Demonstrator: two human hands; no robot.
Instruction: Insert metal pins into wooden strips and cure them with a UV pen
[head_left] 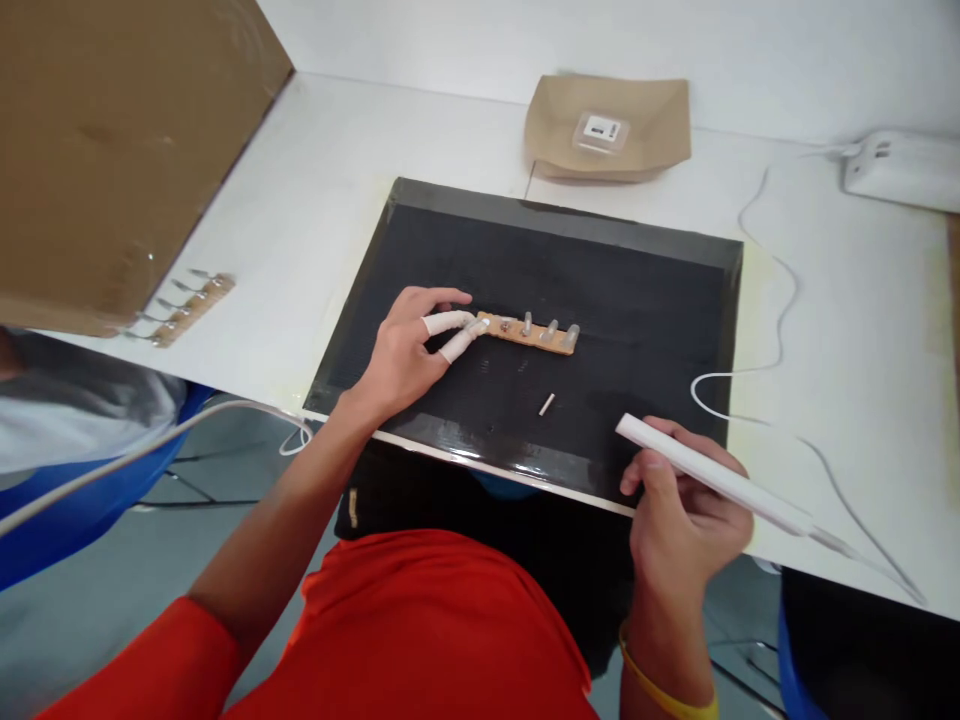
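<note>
My left hand (409,345) is over the black mat with white covers on its thumb and index finger. Those two fingertips pinch a small pale piece (480,325) at the left end of a brown strip (536,335). Several small translucent pieces stand in a row along that strip. My right hand (686,500) is wrapped round a white wand-shaped tool (694,465) with a cord at its rear. The tool's blunt front end points up and left, apart from the strip. Between the hands lies a short white stick (547,405).
The black mat (615,400) covers the middle of a white table. A paper tray (551,140) with a clear box (600,132) stands behind it. White cable (784,300) runs along the right. Another strip with metal pieces (191,310) lies left, near a cardboard panel (135,150).
</note>
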